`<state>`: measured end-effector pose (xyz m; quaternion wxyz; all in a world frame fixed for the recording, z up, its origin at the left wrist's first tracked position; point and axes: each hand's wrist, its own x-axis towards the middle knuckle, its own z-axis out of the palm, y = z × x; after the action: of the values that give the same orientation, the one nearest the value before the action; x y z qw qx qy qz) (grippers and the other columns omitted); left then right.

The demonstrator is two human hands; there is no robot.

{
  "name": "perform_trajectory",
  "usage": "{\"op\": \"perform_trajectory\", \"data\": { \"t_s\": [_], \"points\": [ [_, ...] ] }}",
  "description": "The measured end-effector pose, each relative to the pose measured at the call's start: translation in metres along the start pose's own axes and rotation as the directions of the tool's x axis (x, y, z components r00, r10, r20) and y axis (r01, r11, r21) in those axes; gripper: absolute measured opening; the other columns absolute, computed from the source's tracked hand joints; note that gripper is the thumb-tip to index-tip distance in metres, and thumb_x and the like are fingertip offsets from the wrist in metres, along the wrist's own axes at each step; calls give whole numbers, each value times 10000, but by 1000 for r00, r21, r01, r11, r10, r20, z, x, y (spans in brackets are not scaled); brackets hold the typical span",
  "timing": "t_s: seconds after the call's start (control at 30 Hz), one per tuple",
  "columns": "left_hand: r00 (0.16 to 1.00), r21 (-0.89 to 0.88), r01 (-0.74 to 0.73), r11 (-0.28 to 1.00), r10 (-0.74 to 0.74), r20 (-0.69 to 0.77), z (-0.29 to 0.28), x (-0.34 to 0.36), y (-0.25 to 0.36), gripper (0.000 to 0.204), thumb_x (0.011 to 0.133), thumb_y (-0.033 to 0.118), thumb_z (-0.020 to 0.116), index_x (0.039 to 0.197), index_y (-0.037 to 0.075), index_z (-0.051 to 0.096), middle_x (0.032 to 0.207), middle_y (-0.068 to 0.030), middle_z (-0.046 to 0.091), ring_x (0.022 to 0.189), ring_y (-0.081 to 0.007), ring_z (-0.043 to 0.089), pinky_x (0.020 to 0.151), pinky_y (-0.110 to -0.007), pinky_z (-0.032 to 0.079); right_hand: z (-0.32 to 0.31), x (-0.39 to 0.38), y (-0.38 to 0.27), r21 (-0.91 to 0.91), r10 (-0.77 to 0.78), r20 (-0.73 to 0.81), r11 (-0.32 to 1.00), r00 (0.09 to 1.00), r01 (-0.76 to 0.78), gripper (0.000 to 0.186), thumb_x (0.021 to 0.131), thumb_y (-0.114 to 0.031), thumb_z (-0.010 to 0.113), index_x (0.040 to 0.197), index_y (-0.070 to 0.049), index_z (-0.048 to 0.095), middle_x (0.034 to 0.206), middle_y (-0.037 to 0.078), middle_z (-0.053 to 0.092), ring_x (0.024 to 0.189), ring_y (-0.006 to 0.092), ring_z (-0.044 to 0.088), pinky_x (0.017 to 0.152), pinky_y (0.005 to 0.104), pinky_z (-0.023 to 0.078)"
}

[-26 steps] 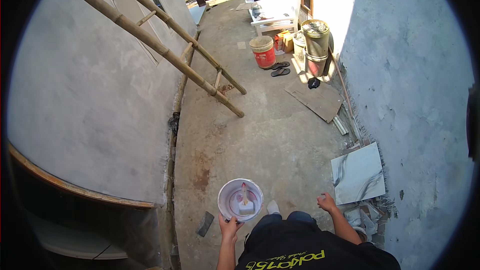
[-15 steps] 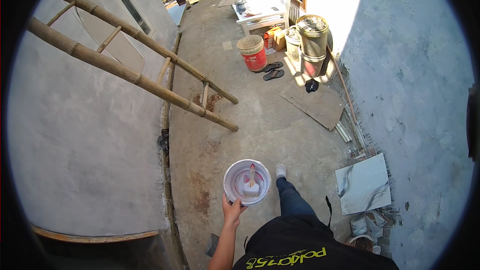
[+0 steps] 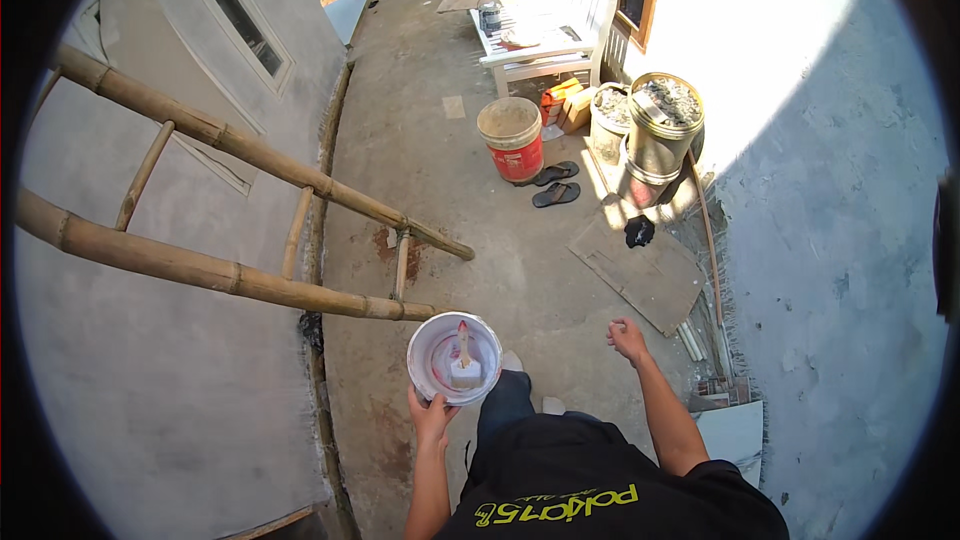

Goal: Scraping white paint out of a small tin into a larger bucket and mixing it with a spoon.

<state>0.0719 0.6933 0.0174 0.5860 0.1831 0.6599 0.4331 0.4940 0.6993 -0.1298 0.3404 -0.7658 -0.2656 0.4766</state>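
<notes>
My left hand (image 3: pixel 431 418) grips the near side of a round white paint bucket (image 3: pixel 417 360), fingers at its wall. Inside it, a paintbrush (image 3: pixel 465 372) with a red-tipped handle leans against the wall. The bucket is held in front of my body, its mouth facing up. My right hand (image 3: pixel 627 339) hangs out to the right over the concrete, its fingers loosely curled with nothing seen in them. Just beyond the bucket lies the foot of a bamboo ladder (image 3: pixel 300 290), which slants in from the left.
A red-and-cream bucket (image 3: pixel 512 145) stands ahead beside black sandals (image 3: pixel 556 195). To the right are stacked rubble-filled buckets (image 3: pixel 662 125), a flat board (image 3: pixel 645 270) and a marbled tile (image 3: pixel 730 435). Farther off is a white bench (image 3: pixel 560 30). Plastered walls flank the walkway.
I have stepped forward along the walkway, so the ladder and buckets are nearer. My right arm has come into view. The bucket stays in my left hand, now slightly more to the left.
</notes>
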Motion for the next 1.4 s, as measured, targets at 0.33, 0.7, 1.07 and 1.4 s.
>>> {"op": "perform_trajectory", "data": {
  "t_s": [0.33, 0.7, 1.07, 1.4],
  "points": [
    [998, 27, 14, 1000, -13, -63, 103, 233, 125, 785, 882, -18, 568, 1538, 208, 200, 1435, -182, 402, 1166, -315, 570, 813, -430, 616, 61, 194, -127, -222, 12, 123, 975, 992, 16, 364, 953, -278, 622, 1208, -22, 579, 871, 105, 696, 707, 169, 672, 614, 316, 527],
    [999, 75, 40, 996, -37, -40, 243, 465, 292, 717, 900, 11, 589, 1502, 201, 249, 1445, -154, 384, 1214, -304, 528, 833, -415, 595, 50, 194, -93, -153, 739, -49, 660, 672, -736, 276, 921, -219, 572, 1098, -9, 607, 877, 148, 692, 756, 281, 691, 622, 432, 543],
    [984, 18, 4, 1000, -1, -180, 346, 644, 462, 661, 924, 23, 570, 1477, 178, 243, 1449, -151, 382, 1226, -289, 521, 872, -421, 596, 147, 585, -386, -31, 307, -6, 951, 952, -307, 333, 951, -275, 621, 1181, -37, 586, 842, 80, 666, 645, 151, 629, 530, 287, 486],
    [986, 121, -29, 992, 48, -157, 424, 822, 587, 706, 877, 69, 621, 1485, 160, 273, 1354, -156, 488, 1166, -290, 560, 803, -394, 601, 306, 777, -770, -23, -309, 305, 943, 901, 332, 409, 997, -301, 583, 1286, -13, 544, 980, 120, 687, 879, 170, 663, 787, 304, 524]
  ]
}}
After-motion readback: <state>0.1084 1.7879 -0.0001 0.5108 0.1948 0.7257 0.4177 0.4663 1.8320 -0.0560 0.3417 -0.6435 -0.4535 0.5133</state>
